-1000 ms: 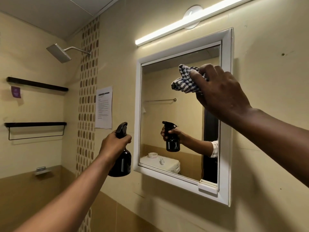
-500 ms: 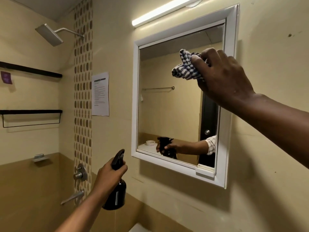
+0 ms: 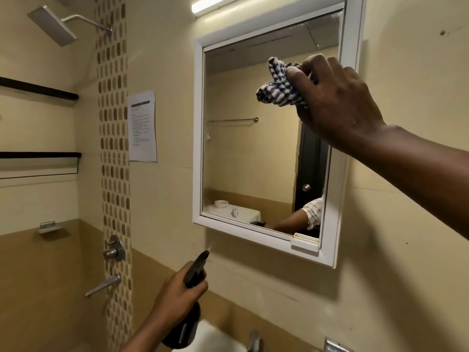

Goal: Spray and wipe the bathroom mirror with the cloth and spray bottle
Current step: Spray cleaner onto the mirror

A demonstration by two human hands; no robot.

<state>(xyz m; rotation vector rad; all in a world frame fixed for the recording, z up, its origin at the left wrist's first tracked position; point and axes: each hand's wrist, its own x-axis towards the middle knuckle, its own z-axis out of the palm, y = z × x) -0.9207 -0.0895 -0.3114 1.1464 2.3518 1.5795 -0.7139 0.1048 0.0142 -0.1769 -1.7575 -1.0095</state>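
A white-framed mirror [image 3: 250, 158] hangs on the beige wall. My right hand [image 3: 337, 100] grips a bunched blue-and-white checked cloth [image 3: 278, 86] and holds it against the upper right part of the glass. Below the mirror's lower left corner, my left hand [image 3: 175, 295] grips a black spray bottle [image 3: 189, 301] by its neck, nozzle pointing up toward the wall. The bottle's lower body is partly hidden by my hand. My left forearm and sleeve show in the mirror's bottom right.
A white basin [image 3: 215, 339] and a tap [image 3: 253, 340] sit at the bottom edge. Shower head [image 3: 52, 25], mixer valve [image 3: 113, 250] and spout [image 3: 102, 285] are on the left. Two dark shelves [image 3: 40, 154], a soap holder [image 3: 49, 227] and a posted paper sheet [image 3: 141, 127] line the walls.
My left hand has lowered the spray bottle from mirror height to below the frame. The view has tilted down, and my right hand keeps the cloth on the upper glass.
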